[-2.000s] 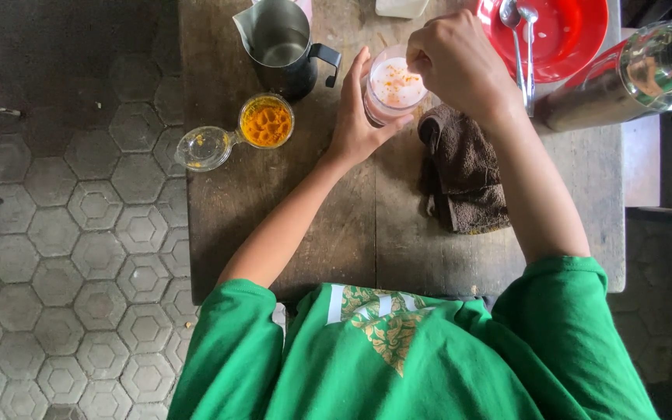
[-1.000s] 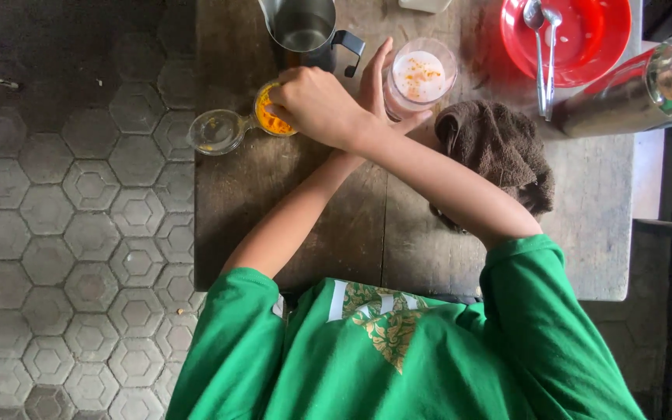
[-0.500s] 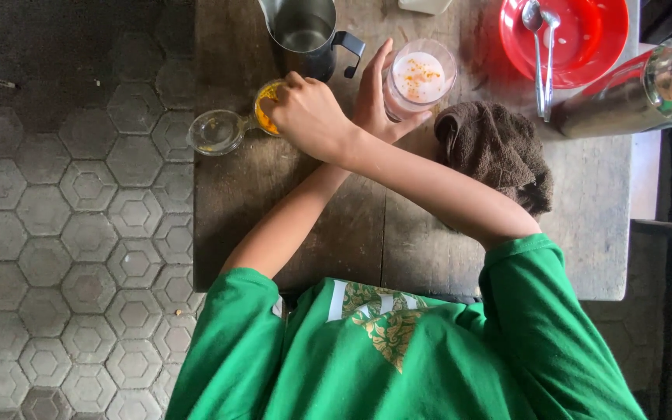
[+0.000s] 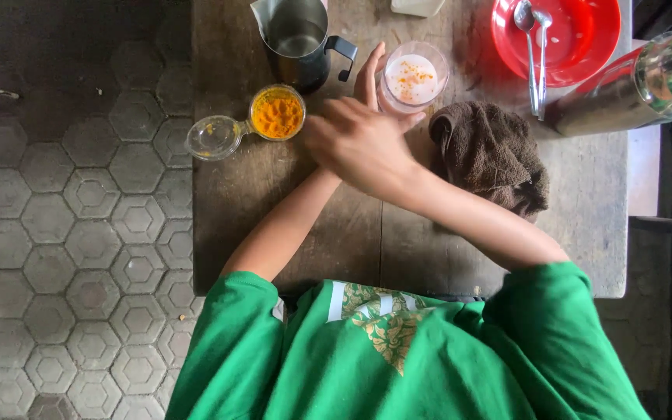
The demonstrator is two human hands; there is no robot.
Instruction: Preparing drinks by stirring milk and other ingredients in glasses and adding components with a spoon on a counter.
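Nearest to me: my green shirt [image 4: 398, 358], soft knit cloth with a pale leafy print on the chest, its lower part cut off by the frame edge.

Wooden table [image 4: 289, 233]: dark, worn planks with a visible grain, standing on a floor of grey hexagonal tiles [image 4: 79, 257].

My right hand [image 4: 359, 144]: crossed over my left forearm, palm down, fingers loosely spread and closed on nothing, hovering just short of the powder jar. Whether its fingertips touch the table I cannot tell.

My left hand [image 4: 369, 78]: mostly hidden under my right hand; only the fingers show, upright and pressed against the near-left side of the glass.

Glass [image 4: 412, 78]: round, clear, holding a white milky liquid with orange specks scattered on its surface. It stands on the table beyond my right hand.

Small jar [image 4: 277, 113]: round, clear glass, full of bright orange-yellow powder, coarse and clumped. Its hinged clear lid [image 4: 213, 138] lies open to the left, dusted with a few specks.

Brown cloth [image 4: 491, 152]: nubbly towelling, crumpled in a heap, right of my hands.

Metal pitcher [image 4: 299, 39]: brushed steel, spouted, with a black handle; its top is cut off.

Red bowl [image 4: 558, 35]: glossy plastic, wet-looking, with two metal spoons [image 4: 534, 54] resting in it, handles over the rim.

Clear bottle [image 4: 647, 82]: lying tilted at the far right, partly out of frame; its contents are hard to make out.
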